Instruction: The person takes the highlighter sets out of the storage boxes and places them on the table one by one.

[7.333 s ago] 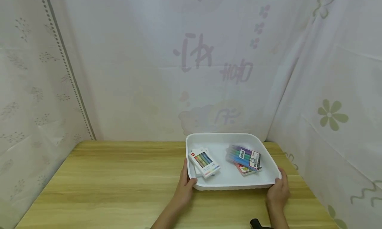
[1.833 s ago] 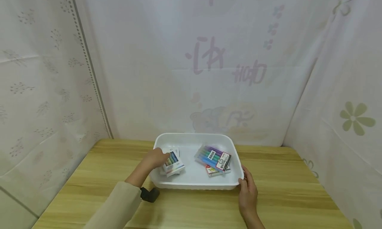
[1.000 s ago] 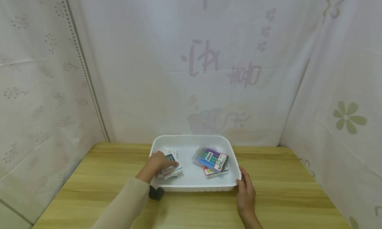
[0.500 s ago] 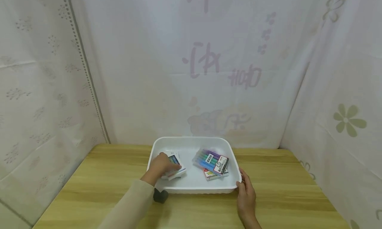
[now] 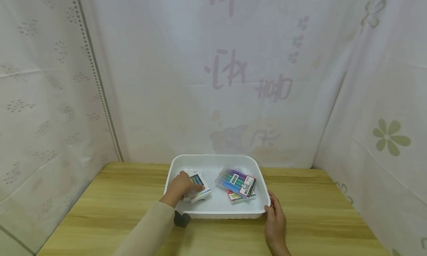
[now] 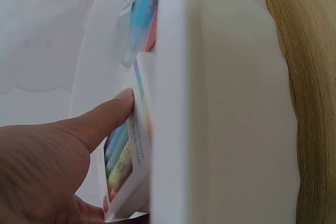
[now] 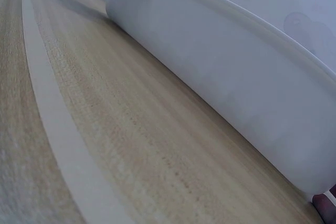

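Note:
A white plastic tray [image 5: 213, 213] rests on the table. Inside it at the left, my left hand [image 5: 181, 187] grips a white box with a window [image 5: 199, 182] showing coloured sticks. The left wrist view has the thumb [image 6: 113, 114] pressed on the box's printed face, other fingers mostly hidden at its far edge. Under that box another white box [image 5: 195, 172] peeks out. My right hand [image 5: 276, 222] holds the tray's front right corner, thumb at the rim. On the tray's right side lies a clear pack of coloured pens [image 5: 235, 182], overlapping a small red-and-white box [image 5: 235, 198].
The wooden table [image 5: 317, 211] extends to both sides of the tray. Behind it hangs a pale printed curtain [image 5: 160, 100], with more fabric at left and right. A black device [image 5: 181, 219] is by the left wrist, close to the tray's front left corner.
Earlier both hands held the tray's rim, and the tray stood further right in view. My left hand has since gone into the tray and gripped the windowed box, which has shifted slightly right.

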A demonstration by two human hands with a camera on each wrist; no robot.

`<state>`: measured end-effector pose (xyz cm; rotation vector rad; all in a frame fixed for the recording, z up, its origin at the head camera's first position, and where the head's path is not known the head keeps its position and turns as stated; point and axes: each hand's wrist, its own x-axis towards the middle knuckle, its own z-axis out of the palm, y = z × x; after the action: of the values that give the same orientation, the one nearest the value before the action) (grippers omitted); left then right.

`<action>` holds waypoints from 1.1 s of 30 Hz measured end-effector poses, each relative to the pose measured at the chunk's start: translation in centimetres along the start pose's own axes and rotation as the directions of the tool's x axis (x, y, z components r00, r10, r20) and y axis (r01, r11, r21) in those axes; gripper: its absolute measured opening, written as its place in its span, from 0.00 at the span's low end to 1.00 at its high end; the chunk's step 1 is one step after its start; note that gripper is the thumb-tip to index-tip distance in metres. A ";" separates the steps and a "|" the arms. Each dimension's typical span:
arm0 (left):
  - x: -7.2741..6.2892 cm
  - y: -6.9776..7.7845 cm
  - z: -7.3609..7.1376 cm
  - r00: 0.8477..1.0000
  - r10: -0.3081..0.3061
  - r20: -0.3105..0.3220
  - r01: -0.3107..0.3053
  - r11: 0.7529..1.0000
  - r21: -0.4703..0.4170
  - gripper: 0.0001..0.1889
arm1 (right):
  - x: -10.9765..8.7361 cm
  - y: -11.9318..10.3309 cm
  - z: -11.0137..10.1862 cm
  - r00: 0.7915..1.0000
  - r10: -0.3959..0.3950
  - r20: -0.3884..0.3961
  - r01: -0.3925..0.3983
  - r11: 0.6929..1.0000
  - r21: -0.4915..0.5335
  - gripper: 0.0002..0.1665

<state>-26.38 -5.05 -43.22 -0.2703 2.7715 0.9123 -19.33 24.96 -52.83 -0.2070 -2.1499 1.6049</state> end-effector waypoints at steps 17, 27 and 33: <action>1.2 -0.9 0.2 0.999 -0.034 0.009 0.035 0.997 -0.074 0.62 | 0.2 -0.2 -0.1 1.000 0.006 0.005 -0.006 1.000 -0.016 0.29; 1.1 -1.0 -0.1 1.000 0.001 -0.015 -0.003 0.993 -0.118 0.63 | 0.1 0.0 -0.4 1.000 0.029 -0.002 -0.029 0.999 -0.024 0.29; 0.9 -1.3 -0.4 0.999 0.031 -0.042 -0.038 0.980 -0.196 0.56 | 0.0 0.0 -0.2 0.998 0.050 0.024 -0.050 0.999 -0.020 0.29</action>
<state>-27.00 -6.39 -43.82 -0.2745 2.7300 1.2047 -19.27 25.18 -52.81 -0.2505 -2.1951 1.6228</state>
